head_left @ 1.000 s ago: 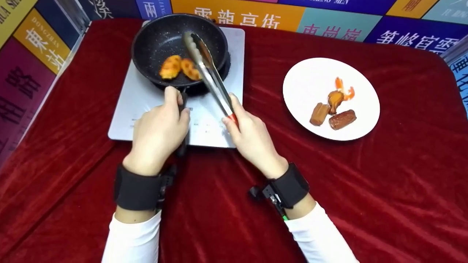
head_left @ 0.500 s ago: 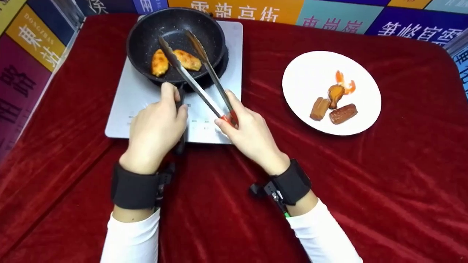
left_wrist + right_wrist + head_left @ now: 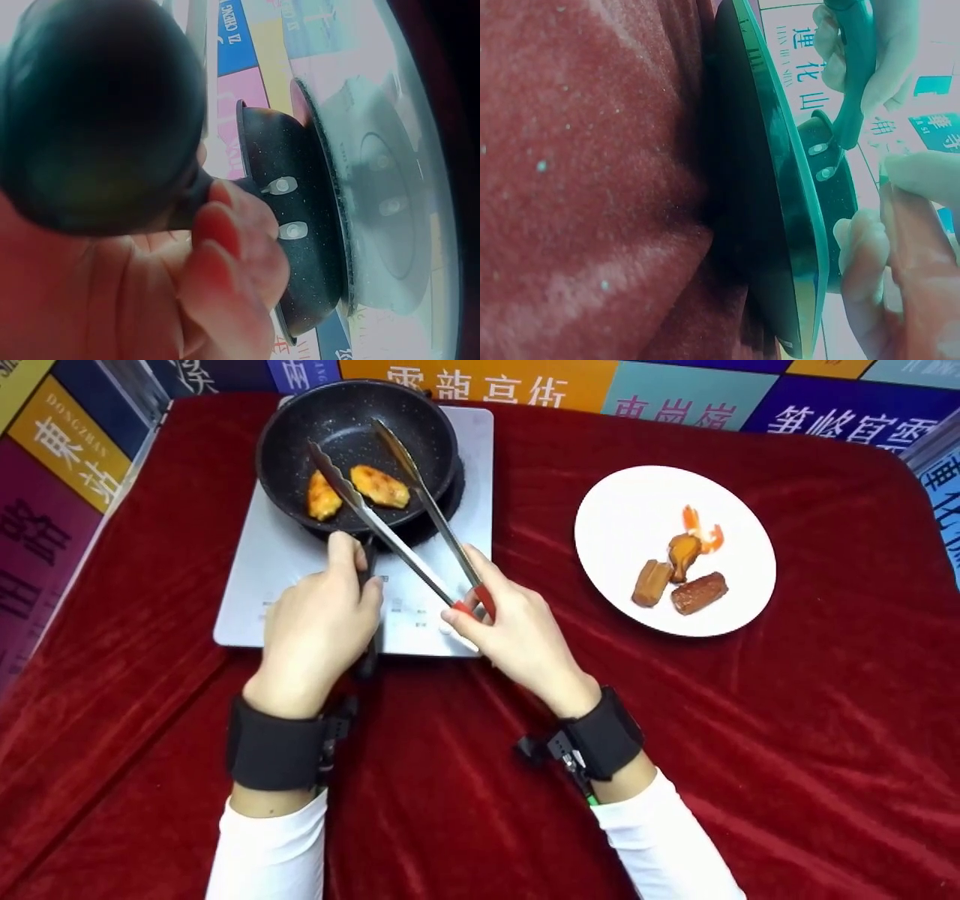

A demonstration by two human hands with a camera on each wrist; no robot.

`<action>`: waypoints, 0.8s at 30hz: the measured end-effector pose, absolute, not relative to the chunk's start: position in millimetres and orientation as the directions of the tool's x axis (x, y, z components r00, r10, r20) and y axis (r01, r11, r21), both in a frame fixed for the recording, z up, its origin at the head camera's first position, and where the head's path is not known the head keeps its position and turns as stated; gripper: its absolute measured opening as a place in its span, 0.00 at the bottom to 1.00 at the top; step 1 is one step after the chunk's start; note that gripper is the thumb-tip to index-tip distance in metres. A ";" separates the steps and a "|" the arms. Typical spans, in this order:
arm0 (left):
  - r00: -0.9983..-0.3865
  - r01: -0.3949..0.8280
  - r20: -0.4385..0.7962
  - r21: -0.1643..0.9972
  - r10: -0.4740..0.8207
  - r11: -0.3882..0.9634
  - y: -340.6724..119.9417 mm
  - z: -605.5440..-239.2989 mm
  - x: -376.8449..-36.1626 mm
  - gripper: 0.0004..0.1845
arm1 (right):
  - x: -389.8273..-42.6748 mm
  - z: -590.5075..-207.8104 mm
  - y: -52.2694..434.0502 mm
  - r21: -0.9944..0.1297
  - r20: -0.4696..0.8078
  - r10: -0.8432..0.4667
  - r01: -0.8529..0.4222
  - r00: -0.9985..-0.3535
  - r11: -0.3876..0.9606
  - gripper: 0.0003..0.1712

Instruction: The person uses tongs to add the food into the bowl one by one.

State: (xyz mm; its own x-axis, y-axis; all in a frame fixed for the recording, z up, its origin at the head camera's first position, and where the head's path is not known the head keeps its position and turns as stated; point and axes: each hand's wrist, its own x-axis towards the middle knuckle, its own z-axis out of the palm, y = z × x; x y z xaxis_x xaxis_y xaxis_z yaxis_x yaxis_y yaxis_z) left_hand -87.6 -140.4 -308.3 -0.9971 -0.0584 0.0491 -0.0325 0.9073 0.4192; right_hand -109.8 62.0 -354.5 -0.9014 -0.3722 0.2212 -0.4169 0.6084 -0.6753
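Observation:
In the head view my left hand grips the black handle of a speckled frying pan. My right hand holds metal tongs by their red grips, with the arms spread over the pan. Two browned chicken wings lie in the pan. The right one is between the tong arms; the left arm of the tongs partly covers the left one. In the left wrist view, fingers curl round the handle. The right wrist view has fingers at the red grip.
The pan is on a flat silver cooktop. A white plate to the right bears a drumstick, an orange shrimp and two brown cylindrical pieces. Red cloth covers the table; printed panels stand behind.
The tongs have gone from nearly closed to spread, their left arm swinging left across the pan. The two wings now lie farther apart. My left hand keeps hold of the handle.

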 end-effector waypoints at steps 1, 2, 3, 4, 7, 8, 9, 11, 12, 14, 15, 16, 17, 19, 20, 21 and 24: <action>-0.997 -0.032 0.048 0.419 -0.057 0.907 -139.9 -307.9 -87.8 0.13 | -109.5 -354.0 63.0 -0.678 0.224 -0.370 -0.417 -0.902 0.606 0.38; -0.997 -0.031 0.046 0.419 -0.055 0.907 -139.3 -307.5 -88.0 0.13 | -109.3 -353.7 64.3 -0.679 0.226 -0.369 -0.417 -0.902 0.604 0.38; -0.998 -0.032 0.043 0.419 -0.055 0.908 -138.9 -307.1 -88.2 0.13 | -109.1 -353.1 65.4 -0.680 0.228 -0.369 -0.419 -0.901 0.602 0.38; -0.998 -0.033 0.040 0.417 -0.055 0.908 -138.6 -306.7 -88.2 0.13 | -108.6 -352.4 66.5 -0.683 0.227 -0.370 -0.418 -0.901 0.599 0.38; -0.998 -0.030 0.040 0.412 -0.051 0.911 -137.8 -305.8 -88.4 0.13 | -107.4 -349.9 70.7 -0.688 0.226 -0.365 -0.413 -0.903 0.597 0.38; -0.998 -0.025 0.045 0.411 -0.048 0.911 -137.6 -305.6 -88.4 0.13 | -107.1 -348.8 72.4 -0.688 0.226 -0.362 -0.412 -0.904 0.597 0.38; -0.998 -0.020 0.052 0.410 -0.046 0.912 -137.5 -305.4 -88.4 0.13 | -106.8 -347.7 74.1 -0.688 0.229 -0.358 -0.410 -0.905 0.598 0.38; -0.997 -0.009 0.065 0.412 -0.039 0.911 -137.3 -305.4 -88.2 0.12 | -106.5 -345.3 78.0 -0.685 0.236 -0.343 -0.406 -0.909 0.605 0.37; -0.997 -0.004 0.071 0.413 -0.037 0.911 -137.3 -305.4 -88.1 0.12 | -106.4 -344.2 80.2 -0.684 0.241 -0.337 -0.405 -0.910 0.607 0.37; -0.997 0.005 0.078 0.413 -0.030 0.911 -137.7 -305.8 -87.4 0.12 | -105.5 -341.4 84.8 -0.687 0.244 -0.323 -0.398 -0.914 0.608 0.37; -0.997 0.008 0.078 0.414 -0.027 0.910 -137.9 -306.1 -87.0 0.12 | -104.8 -340.0 87.3 -0.689 0.242 -0.314 -0.391 -0.918 0.610 0.37; -0.997 0.009 0.076 0.415 -0.024 0.910 -138.1 -306.3 -86.7 0.12 | -104.1 -338.4 89.8 -0.691 0.242 -0.306 -0.385 -0.921 0.611 0.36; -0.997 0.011 0.075 0.415 -0.022 0.910 -138.2 -306.5 -86.5 0.12 | -103.3 -336.8 92.4 -0.695 0.240 -0.300 -0.379 -0.923 0.611 0.37; -0.997 0.013 0.074 0.418 -0.020 0.909 -138.6 -306.7 -86.4 0.12 | -101.9 -333.7 97.6 -0.701 0.232 -0.284 -0.363 -0.930 0.614 0.37; -0.997 0.012 0.072 0.420 -0.020 0.907 -138.7 -306.7 -86.3 0.12 | -101.1 -332.1 100.1 -0.703 0.226 -0.278 -0.354 -0.934 0.617 0.37; -0.997 0.010 0.069 0.423 -0.021 0.906 -138.8 -306.7 -86.2 0.12 | -100.4 -330.8 102.7 -0.703 0.219 -0.273 -0.346 -0.937 0.621 0.38; -0.998 0.008 0.061 0.432 -0.020 0.902 -139.1 -306.4 -85.6 0.12 | -98.1 -328.4 110.7 -0.704 0.211 -0.266 -0.335 -0.941 0.626 0.38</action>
